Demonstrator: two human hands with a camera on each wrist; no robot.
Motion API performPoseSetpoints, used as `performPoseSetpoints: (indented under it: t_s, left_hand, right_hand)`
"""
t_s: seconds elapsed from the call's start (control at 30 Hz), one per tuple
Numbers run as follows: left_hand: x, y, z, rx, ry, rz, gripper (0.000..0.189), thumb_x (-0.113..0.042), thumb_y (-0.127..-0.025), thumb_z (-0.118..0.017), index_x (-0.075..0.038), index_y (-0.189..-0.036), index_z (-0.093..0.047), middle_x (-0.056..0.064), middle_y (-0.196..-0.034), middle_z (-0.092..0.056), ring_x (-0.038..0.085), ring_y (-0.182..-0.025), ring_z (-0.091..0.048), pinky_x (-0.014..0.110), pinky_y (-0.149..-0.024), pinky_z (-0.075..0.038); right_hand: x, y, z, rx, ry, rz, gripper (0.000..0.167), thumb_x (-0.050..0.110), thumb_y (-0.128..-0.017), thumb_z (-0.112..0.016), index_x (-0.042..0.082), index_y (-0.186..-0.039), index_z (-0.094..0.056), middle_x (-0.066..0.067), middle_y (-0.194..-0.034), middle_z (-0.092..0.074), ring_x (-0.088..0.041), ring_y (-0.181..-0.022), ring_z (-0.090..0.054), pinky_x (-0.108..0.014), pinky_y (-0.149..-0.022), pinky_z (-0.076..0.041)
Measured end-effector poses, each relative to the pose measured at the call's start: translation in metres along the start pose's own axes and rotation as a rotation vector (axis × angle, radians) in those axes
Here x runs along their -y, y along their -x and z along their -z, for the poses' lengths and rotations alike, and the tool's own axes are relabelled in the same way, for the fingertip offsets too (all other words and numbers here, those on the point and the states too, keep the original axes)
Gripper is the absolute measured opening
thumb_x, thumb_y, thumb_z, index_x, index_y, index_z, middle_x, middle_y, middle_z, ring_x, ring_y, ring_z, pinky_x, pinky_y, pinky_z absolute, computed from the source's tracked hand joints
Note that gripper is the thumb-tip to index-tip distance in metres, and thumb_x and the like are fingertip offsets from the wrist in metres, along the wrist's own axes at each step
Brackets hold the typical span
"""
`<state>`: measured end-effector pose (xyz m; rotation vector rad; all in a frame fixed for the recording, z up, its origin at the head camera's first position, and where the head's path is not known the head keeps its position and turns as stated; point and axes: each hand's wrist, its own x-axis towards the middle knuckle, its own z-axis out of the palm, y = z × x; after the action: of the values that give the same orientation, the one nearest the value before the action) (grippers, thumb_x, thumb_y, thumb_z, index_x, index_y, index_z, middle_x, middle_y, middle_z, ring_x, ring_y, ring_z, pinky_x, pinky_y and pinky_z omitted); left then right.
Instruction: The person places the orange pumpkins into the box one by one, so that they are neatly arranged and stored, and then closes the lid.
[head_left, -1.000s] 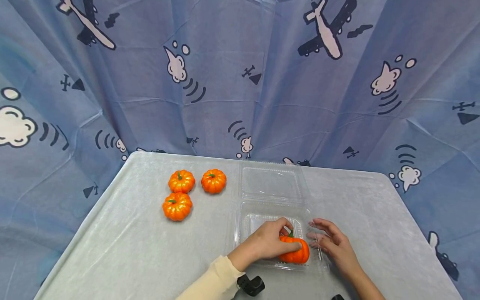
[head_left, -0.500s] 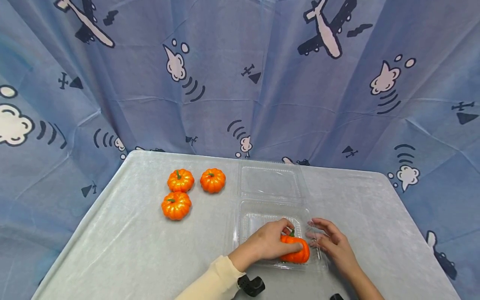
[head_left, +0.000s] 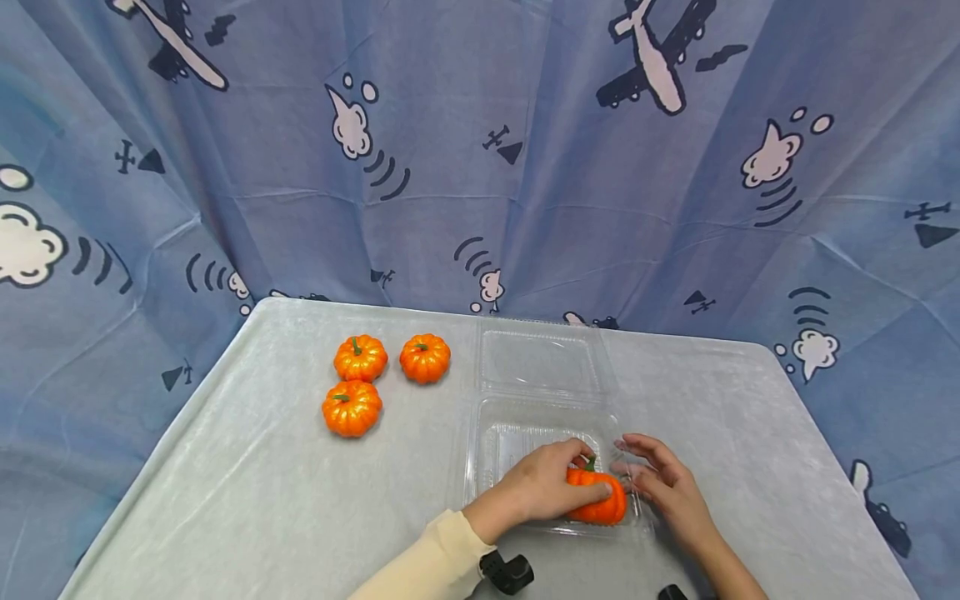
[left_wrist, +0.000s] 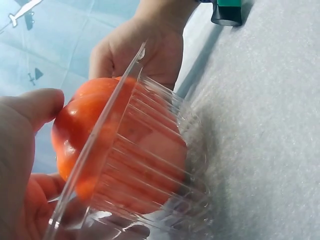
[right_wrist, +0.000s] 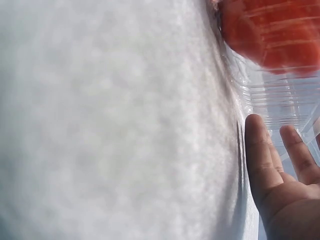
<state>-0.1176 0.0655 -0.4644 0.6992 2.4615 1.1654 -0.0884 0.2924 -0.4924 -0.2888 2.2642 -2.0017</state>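
My left hand (head_left: 542, 485) grips a small orange pumpkin (head_left: 606, 502) with a green stem, low in the right front corner of a clear plastic clamshell box (head_left: 501, 446). In the left wrist view, the pumpkin (left_wrist: 82, 122) shows partly through the ribbed box wall (left_wrist: 145, 145). Thumb and fingers lie on either side of it. At the box's right side is my right hand (head_left: 673, 492). From the right wrist view, its fingers (right_wrist: 260, 155) are fairly straight along the outside of the box wall. Whether they press on it is hard to tell.
Left of the box on the grey-covered table (head_left: 247, 492) stand three more orange pumpkins, one at the back (head_left: 361, 358), one in front (head_left: 352, 408) and one nearer the box (head_left: 425, 358). The clear lid (head_left: 542, 360) lies folded back. A blue patterned curtain (head_left: 420, 167) hangs behind.
The left hand has shifted the pumpkin slightly to the right inside the box, closer to the right wall. The right hand has stayed almost where it was.
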Motion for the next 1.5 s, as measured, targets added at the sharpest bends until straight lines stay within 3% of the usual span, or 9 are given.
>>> performPoseSetpoints:
  t_s: [0.37,0.7,0.97,1.23,1.5]
  left_hand:
    - [-0.001,0.001,0.002,-0.015,0.000,0.005,0.048,-0.050,-0.081,-0.068,-0.023,-0.120,-0.060,-0.009,-0.111,-0.066,0.002,-0.098,-0.060,0.019,-0.084,-0.048]
    - [-0.001,0.010,0.016,-0.035,0.012,-0.012,0.051,-0.052,-0.084,-0.065,-0.023,-0.125,-0.059,-0.003,-0.120,-0.066,0.010,-0.104,-0.061,0.022,-0.084,-0.049]
    - [0.007,0.020,0.028,-0.117,-0.003,-0.020,0.047,-0.057,-0.083,-0.062,-0.031,-0.122,-0.059,-0.003,-0.119,-0.065,0.014,-0.103,-0.063,0.023,-0.080,-0.049]
    - [0.011,0.033,0.043,-0.209,-0.003,-0.034,0.045,-0.052,-0.085,-0.064,-0.027,-0.122,-0.061,-0.007,-0.119,-0.066,0.017,-0.104,-0.064,0.026,-0.081,-0.050]
    - [0.020,0.048,0.059,-0.308,0.011,-0.064,0.041,-0.042,-0.084,-0.067,-0.026,-0.121,-0.061,-0.009,-0.116,-0.066,0.013,-0.100,-0.064,0.028,-0.082,-0.051]
  right_hand:
    - [-0.001,-0.001,-0.001,0.000,-0.003,0.011,0.042,-0.003,-0.096,-0.044,-0.011,-0.137,-0.033,0.006,-0.126,-0.059,-0.010,-0.104,-0.067,-0.025,-0.078,-0.057]
    - [-0.002,0.000,0.000,-0.004,-0.005,0.020,0.044,-0.004,-0.096,-0.044,-0.014,-0.137,-0.031,0.007,-0.125,-0.059,-0.011,-0.104,-0.067,-0.025,-0.078,-0.057]
    - [-0.002,-0.001,-0.001,-0.004,-0.017,0.040,0.043,-0.005,-0.095,-0.045,-0.013,-0.135,-0.033,0.007,-0.125,-0.060,-0.011,-0.103,-0.067,-0.026,-0.077,-0.057]
    - [-0.001,0.000,-0.001,-0.005,-0.031,0.032,0.041,-0.006,-0.095,-0.044,-0.010,-0.135,-0.036,0.009,-0.124,-0.061,-0.012,-0.102,-0.068,-0.026,-0.076,-0.057]
    - [-0.001,0.000,-0.001,-0.012,-0.019,0.021,0.042,-0.005,-0.095,-0.046,-0.010,-0.135,-0.035,0.011,-0.123,-0.060,-0.012,-0.101,-0.068,-0.027,-0.076,-0.058]
